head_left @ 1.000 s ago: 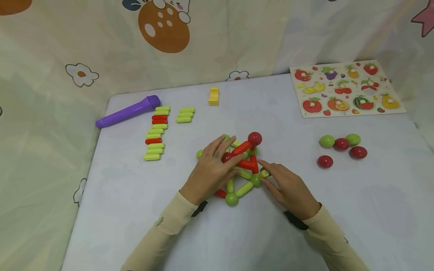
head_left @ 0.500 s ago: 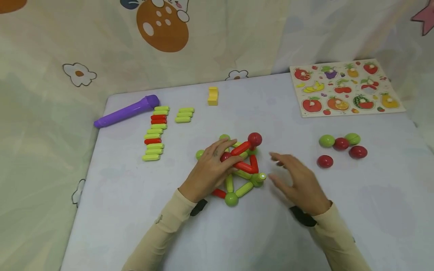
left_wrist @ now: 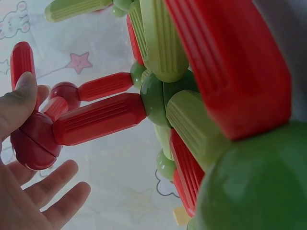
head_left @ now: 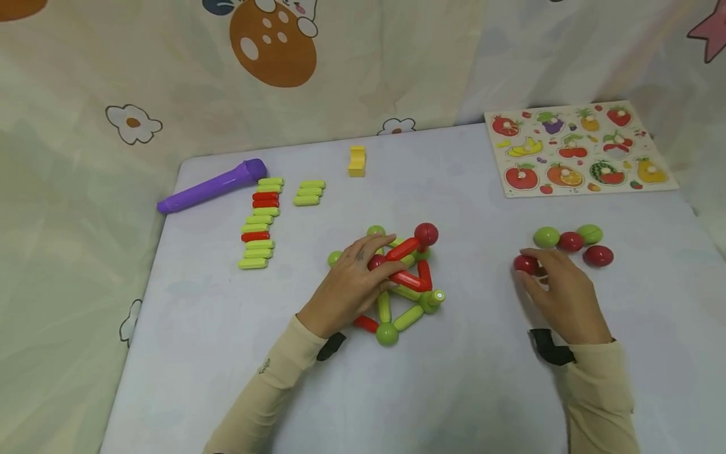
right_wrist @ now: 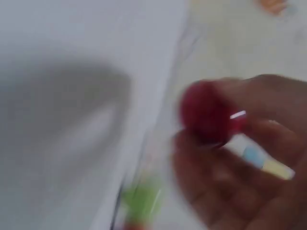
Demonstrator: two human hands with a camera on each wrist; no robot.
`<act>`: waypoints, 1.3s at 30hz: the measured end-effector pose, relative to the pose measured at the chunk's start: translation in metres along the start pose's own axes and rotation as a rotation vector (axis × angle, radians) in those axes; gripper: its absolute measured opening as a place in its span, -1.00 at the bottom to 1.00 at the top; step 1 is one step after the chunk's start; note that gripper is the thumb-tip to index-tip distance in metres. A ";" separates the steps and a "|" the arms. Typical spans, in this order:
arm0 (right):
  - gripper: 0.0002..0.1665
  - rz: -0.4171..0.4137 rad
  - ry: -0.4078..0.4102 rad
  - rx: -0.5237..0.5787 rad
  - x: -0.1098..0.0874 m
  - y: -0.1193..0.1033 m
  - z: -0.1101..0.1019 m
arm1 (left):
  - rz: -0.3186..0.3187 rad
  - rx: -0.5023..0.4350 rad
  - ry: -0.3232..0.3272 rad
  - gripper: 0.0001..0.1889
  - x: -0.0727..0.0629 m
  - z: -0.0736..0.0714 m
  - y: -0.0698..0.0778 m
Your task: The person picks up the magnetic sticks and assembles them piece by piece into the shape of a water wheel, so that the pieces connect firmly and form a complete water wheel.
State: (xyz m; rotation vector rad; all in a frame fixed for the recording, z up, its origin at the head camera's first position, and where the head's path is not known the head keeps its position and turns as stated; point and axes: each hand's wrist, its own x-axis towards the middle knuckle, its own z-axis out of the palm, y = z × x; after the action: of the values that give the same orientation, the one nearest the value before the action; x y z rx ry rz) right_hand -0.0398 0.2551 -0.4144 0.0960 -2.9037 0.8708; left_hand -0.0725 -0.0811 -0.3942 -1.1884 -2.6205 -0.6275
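Observation:
A magnetic stick-and-ball structure of green and red pieces stands mid-table; a green ball [head_left: 387, 333] forms its near corner. My left hand [head_left: 348, 284] holds its upper left red ball [left_wrist: 36, 139], thumb against a red stick [left_wrist: 22, 60]. Another red ball [head_left: 426, 234] tops the structure at the back right. On the front right corner, a light green stick [head_left: 437, 297] points up from its ball. Well to the right, my right hand [head_left: 567, 299] pinches a loose red ball [head_left: 525, 265] between thumb and fingers; the right wrist view shows this ball [right_wrist: 206, 112] blurred.
Green and red loose balls [head_left: 571, 241] lie just beyond my right hand. A fruit puzzle board [head_left: 590, 151] is at the back right. Leftward are a column of sticks [head_left: 258, 228], three green sticks [head_left: 308, 192] and a purple microphone-shaped toy [head_left: 214, 187]. A yellow block [head_left: 357, 162] stands behind.
My right hand has let go of the upright green stick at the structure's corner, moved right and picked up a loose red ball. My left hand has stayed on the structure.

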 end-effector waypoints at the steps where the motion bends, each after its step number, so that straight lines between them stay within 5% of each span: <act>1: -0.45 -0.064 0.027 0.075 0.001 -0.008 0.003 | -0.003 0.001 -0.004 -0.61 0.000 0.000 0.000; 6: -0.42 -0.411 0.113 0.484 -0.002 -0.052 0.022 | -0.003 0.005 -0.009 -0.61 0.000 -0.001 0.000; 11: -0.46 -0.563 0.118 0.605 -0.007 -0.072 0.041 | -0.004 0.000 0.001 -0.61 0.000 -0.001 0.000; 32: -0.25 -0.491 -0.060 0.521 -0.013 -0.069 0.050 | 0.005 -0.056 0.024 -0.55 -0.001 -0.004 0.000; 35: -0.27 -0.459 -0.065 0.512 -0.013 -0.067 0.048 | -0.035 -0.080 0.035 -0.53 -0.006 -0.018 -0.003; 39: -0.31 -0.426 -0.038 0.504 -0.012 -0.064 0.042 | -0.175 -0.059 0.112 -0.60 -0.028 -0.044 -0.025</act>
State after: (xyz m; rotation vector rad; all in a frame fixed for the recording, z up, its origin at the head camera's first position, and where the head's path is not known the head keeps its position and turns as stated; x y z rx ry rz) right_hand -0.0256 0.1787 -0.4160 0.7412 -2.4668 1.4780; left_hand -0.0727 -0.1345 -0.3725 -0.9166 -2.6458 -0.7841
